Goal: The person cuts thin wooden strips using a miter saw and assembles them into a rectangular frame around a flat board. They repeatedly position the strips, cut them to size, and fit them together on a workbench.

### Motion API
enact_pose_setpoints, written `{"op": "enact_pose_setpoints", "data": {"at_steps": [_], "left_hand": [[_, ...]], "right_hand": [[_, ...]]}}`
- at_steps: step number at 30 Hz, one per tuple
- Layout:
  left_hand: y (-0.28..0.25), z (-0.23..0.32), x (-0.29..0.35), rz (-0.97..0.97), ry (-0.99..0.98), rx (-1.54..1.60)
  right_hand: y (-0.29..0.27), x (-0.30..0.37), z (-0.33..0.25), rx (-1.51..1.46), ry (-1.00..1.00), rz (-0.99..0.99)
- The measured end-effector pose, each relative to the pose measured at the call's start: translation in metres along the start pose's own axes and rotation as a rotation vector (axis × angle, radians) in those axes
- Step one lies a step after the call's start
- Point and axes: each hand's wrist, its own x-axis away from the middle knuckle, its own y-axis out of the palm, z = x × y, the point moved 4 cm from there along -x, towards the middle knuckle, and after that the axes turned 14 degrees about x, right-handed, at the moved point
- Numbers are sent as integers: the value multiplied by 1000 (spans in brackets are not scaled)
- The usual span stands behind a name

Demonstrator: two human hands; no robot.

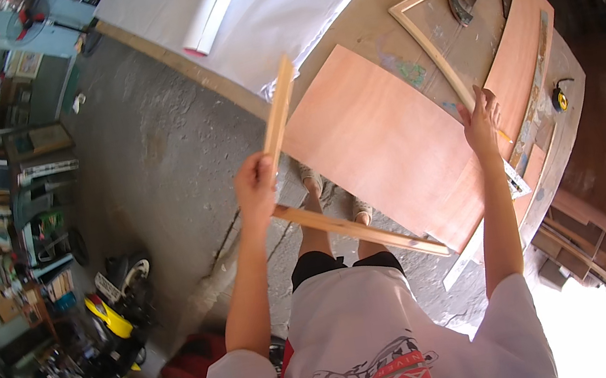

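My left hand (254, 185) is closed round an L-shaped wooden frame piece (279, 113), held up off the table's near left side. Its second strip (362, 229) runs across in front of my legs toward the lower right. On the right, my right hand (482, 128) grips the near end of another L-shaped wooden frame piece (427, 44), which lies on the table. Between my hands is a broad reddish plywood sheet (382, 136). A yellow pencil (504, 136) shows by my right fingers, and a metal square (516, 179) is just below.
A handsaw with an orange handle (459, 2) lies at the far right of the table, with a tape measure (559, 98) near the right edge. A white roll (216, 7) rests on white sheeting (152, 6). A motorcycle (112, 317) stands on the floor at left.
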Motion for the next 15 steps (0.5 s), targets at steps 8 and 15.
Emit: {"op": "enact_pose_setpoints", "data": {"at_steps": [8,15], "left_hand": [[76,-76,-129,-240,-177,-157],[74,-52,-149,-505,288,-579]], "right_hand": [[-63,155,-167,-323,-99,-611],[-10,197,-208,-121,208,-439]]}}
